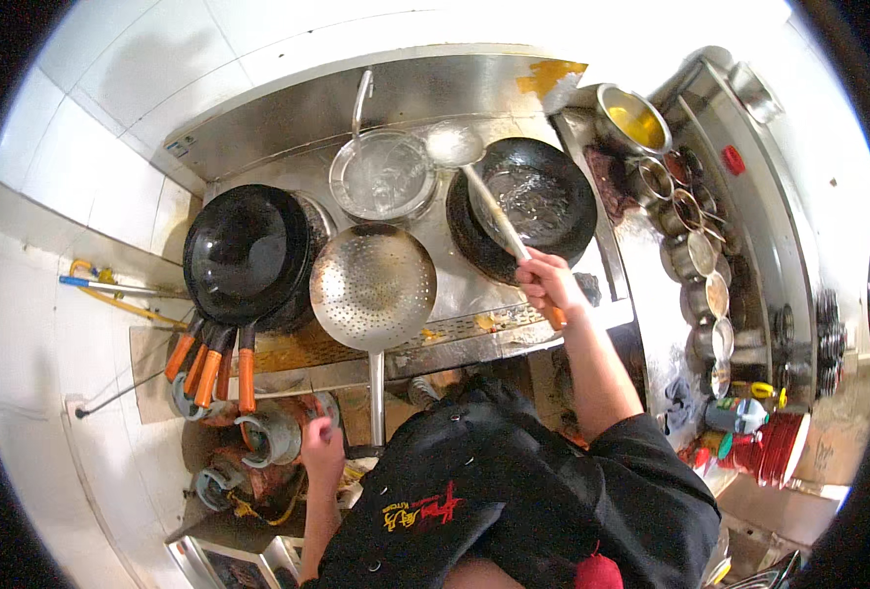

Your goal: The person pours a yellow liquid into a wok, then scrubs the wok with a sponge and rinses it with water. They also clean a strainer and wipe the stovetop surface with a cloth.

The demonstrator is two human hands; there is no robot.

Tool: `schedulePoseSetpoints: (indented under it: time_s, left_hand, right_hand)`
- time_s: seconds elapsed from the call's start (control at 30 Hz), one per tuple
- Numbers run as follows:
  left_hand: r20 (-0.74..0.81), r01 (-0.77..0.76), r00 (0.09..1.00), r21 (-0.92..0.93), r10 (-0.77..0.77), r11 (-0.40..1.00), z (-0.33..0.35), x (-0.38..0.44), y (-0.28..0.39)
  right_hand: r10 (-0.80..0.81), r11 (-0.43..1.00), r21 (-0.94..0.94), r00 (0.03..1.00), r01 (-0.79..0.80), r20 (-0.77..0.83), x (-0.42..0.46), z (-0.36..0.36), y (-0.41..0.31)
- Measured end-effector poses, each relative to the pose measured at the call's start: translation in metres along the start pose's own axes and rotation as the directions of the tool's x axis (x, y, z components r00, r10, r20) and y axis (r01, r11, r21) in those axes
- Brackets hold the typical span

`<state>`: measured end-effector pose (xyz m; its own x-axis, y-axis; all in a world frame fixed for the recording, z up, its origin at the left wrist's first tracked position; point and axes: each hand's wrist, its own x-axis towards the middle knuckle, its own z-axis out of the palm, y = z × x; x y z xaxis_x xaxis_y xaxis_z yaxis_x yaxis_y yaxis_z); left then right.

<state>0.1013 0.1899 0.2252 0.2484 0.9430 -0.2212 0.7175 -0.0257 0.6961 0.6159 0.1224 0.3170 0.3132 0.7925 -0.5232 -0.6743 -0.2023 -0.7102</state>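
My right hand (545, 280) grips a long-handled metal ladle (495, 202) with a wooden handle end. Its bowl is raised between a metal basin of water (383, 173) under a faucet (362, 103) and a black wok (553, 177). Clear, shiny liquid lies in that wok, which sits on the stove. Low at the left, my left hand (322, 448) has curled fingers; whether it holds something cannot be told. Nearest to it is the metal handle of a large perforated skimmer (373, 287), which rests at the stove's front.
Nested black woks (247, 250) with wooden handles stand at the left. Below them are gas cylinders (273, 434). On the right counter, a pot of yellow oil (632, 121) stands behind a row of metal containers (700, 254). A bottle (733, 416) stands nearer the front.
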Motion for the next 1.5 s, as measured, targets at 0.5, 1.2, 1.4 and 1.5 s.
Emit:
schedulePoseSetpoints:
  time_s: [0.5,1.2,1.4,1.5]
  left_hand:
    - [0.828,0.842,0.391,-0.498,0.401,0.206,0.125,0.050,0.322]
    - [-0.133,0.516,0.827,0.567,-0.546,0.643,0.154,-0.015,0.130]
    - [-0.147,0.418,0.883,0.677,-0.445,0.606,0.150,-0.009,0.120]
    - [-0.165,0.427,0.885,0.659,-0.435,0.620,0.147,-0.018,0.115]
  right_hand:
    - [-0.720,-0.100,-0.925,0.615,0.367,0.322,-0.109,0.044,0.022]
    - [-0.446,-0.084,-0.991,0.893,-0.107,-0.059,0.055,-0.343,0.016]
    - [-0.129,0.038,-0.982,0.974,-0.183,-0.186,0.084,-0.321,0.125]
    - [0.080,0.063,-0.998,0.997,-0.006,-0.001,0.109,-0.232,0.148]
